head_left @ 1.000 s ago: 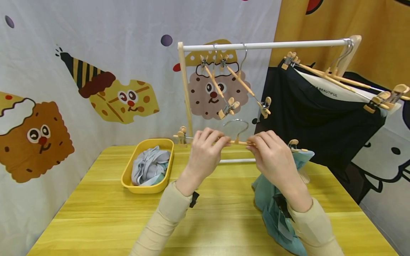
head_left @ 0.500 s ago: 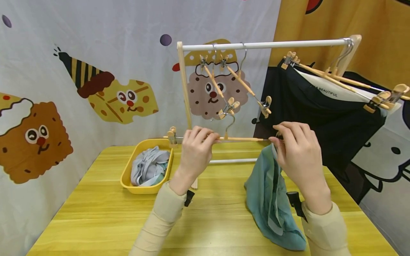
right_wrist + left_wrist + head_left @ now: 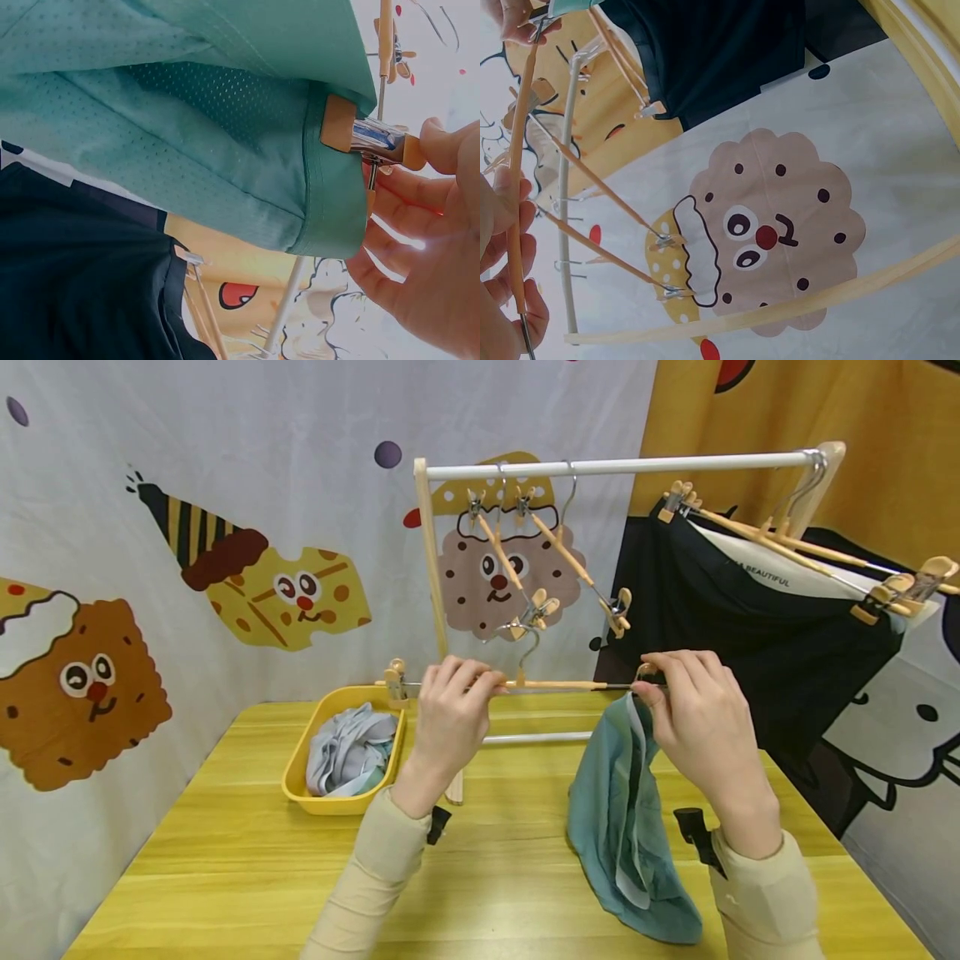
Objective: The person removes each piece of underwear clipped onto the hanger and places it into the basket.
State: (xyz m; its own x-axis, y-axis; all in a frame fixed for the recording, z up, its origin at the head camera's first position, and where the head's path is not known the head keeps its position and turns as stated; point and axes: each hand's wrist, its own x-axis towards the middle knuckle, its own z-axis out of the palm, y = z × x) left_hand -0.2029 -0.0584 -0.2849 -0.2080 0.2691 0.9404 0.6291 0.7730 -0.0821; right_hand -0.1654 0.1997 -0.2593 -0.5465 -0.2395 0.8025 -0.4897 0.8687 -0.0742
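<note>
My left hand (image 3: 453, 718) grips the wooden bar of a clip hanger (image 3: 558, 685), held level with its hook upward. At the hanger's right end my right hand (image 3: 705, 727) pinches the clip (image 3: 375, 141), thumb on its handle. In the right wrist view that clip bites the waistband of a teal mesh garment (image 3: 225, 127), whose fabric looks like shorts. From there the garment (image 3: 615, 827) hangs down, folded, to the table. The hanger's left clip (image 3: 396, 683) bears nothing. The left wrist view shows my left fingers (image 3: 525, 202) curled round the bar.
Behind the hands stands a rack (image 3: 615, 467) with two bare hangers (image 3: 558, 543) at left. Black garments (image 3: 720, 627) hang from clip hangers at its right end. A yellow basket (image 3: 294, 777) holds crumpled grey cloth (image 3: 352, 747) on the wooden table (image 3: 225, 868).
My right hand has moved right along the hanger from its middle to the right clip. The hanger has shifted left with my left hand, and the teal garment now hangs under the clip.
</note>
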